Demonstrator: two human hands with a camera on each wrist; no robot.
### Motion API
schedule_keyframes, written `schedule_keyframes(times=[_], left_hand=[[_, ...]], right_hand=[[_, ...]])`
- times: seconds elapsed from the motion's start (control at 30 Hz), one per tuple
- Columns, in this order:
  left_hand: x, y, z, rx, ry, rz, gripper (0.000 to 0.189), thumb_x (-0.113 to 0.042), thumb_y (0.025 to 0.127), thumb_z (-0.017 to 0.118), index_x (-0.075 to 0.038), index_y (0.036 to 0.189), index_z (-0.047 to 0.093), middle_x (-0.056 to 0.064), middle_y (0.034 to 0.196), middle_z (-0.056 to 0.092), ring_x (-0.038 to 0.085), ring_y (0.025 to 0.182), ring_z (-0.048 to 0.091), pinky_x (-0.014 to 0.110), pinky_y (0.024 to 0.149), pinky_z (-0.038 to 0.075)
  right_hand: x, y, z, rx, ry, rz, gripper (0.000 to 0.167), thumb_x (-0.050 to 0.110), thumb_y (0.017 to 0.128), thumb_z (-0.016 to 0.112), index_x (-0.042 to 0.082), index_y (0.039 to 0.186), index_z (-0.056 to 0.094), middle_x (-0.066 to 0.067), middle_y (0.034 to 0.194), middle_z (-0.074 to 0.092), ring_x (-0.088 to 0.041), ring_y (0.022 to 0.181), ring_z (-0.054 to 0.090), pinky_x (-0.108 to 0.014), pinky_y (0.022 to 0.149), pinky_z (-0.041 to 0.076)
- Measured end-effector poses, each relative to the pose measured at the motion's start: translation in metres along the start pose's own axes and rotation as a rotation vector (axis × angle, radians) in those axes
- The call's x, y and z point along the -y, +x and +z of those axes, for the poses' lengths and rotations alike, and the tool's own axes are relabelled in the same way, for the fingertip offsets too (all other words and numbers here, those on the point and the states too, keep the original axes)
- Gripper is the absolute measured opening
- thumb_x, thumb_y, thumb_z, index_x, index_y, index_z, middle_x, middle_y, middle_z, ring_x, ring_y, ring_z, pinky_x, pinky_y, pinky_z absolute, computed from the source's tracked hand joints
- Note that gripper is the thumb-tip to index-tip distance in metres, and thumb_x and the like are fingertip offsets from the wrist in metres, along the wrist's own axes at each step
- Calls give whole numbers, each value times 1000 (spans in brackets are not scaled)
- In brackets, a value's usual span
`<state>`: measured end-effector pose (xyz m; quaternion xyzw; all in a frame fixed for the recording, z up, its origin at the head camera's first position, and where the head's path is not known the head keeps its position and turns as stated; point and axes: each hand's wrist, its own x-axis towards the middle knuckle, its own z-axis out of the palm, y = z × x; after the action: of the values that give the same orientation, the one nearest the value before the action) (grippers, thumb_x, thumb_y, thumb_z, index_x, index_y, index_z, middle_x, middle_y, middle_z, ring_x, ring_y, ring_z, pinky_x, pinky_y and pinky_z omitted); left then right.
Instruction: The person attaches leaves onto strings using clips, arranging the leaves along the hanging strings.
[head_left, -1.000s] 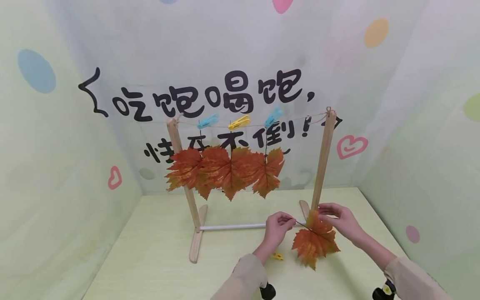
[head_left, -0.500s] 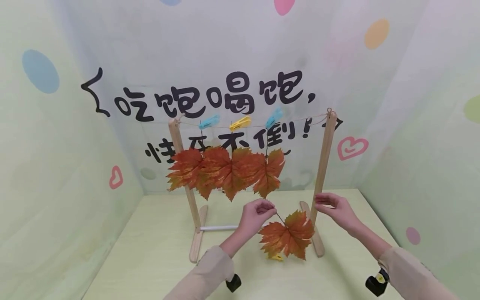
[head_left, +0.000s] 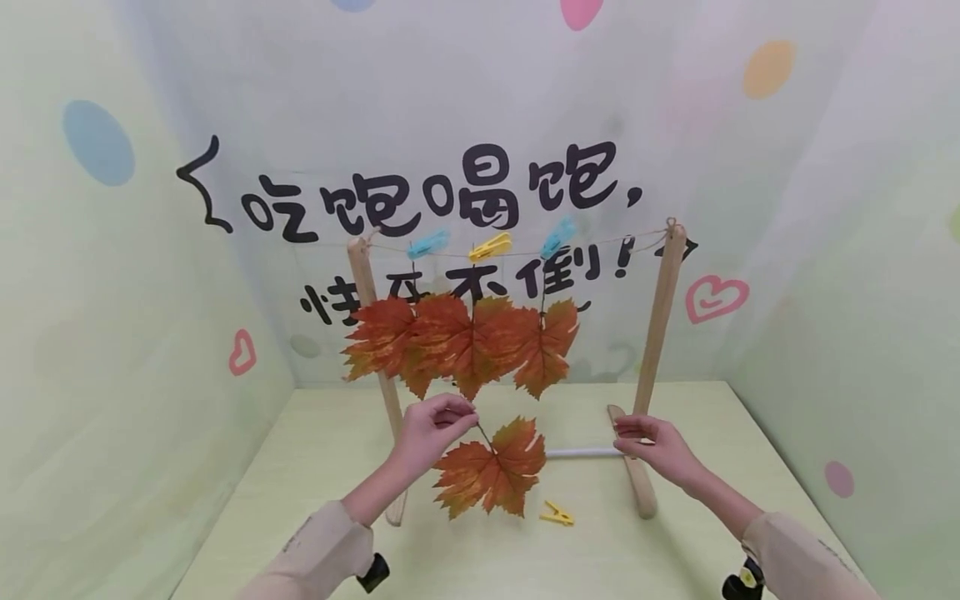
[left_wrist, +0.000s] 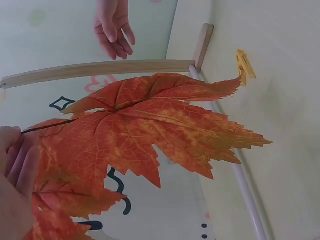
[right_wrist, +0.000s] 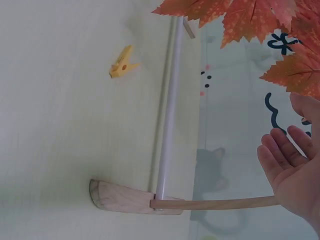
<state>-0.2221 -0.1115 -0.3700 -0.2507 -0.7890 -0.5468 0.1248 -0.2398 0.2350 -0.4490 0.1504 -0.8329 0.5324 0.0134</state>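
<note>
My left hand (head_left: 435, 429) pinches the thin dark stem of an orange-red artificial maple leaf (head_left: 495, 471), which hangs over the table in front of the rack. In the left wrist view the same leaf (left_wrist: 145, 120) fills the middle, its stem running to the fingertips. My right hand (head_left: 656, 450) is empty beside the rack's right post, fingers relaxed and slightly bent; the right wrist view shows its palm (right_wrist: 300, 175). A yellow clothespin (head_left: 557, 513) lies on the table between the hands.
A wooden rack with a right post (head_left: 660, 321) and left post (head_left: 362, 271) carries a string. Several leaves (head_left: 468, 337) hang there from two blue clothespins (head_left: 429, 243) and a yellow clothespin (head_left: 491, 246). A white rod (head_left: 585, 453) joins the feet.
My left hand has carried the leaf leftward from the right post, uncovering the yellow clothespin. The right hand has let go of the leaf and dropped slightly lower by the post.
</note>
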Motion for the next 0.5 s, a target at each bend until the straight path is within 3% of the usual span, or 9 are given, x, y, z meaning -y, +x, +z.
schedule_keyframes(times=[0.27, 0.5], left_hand=[[0, -14, -30, -48, 59, -39, 10, 4, 78, 66, 4, 87, 66, 14, 82, 67, 14, 69, 65, 20, 64, 53], [4, -28, -41, -73, 38, -52, 10, 6, 77, 66, 7, 87, 64, 16, 82, 66, 4, 68, 62, 20, 64, 53]], right_hand=[[-22, 3, 33, 50, 12, -53, 37, 7, 83, 64, -15, 111, 52, -26, 105, 59, -36, 94, 59, -21, 75, 50], [-49, 11, 70, 94, -47, -50, 38, 11, 81, 67, -12, 109, 55, -26, 100, 60, -37, 90, 60, -26, 74, 51]])
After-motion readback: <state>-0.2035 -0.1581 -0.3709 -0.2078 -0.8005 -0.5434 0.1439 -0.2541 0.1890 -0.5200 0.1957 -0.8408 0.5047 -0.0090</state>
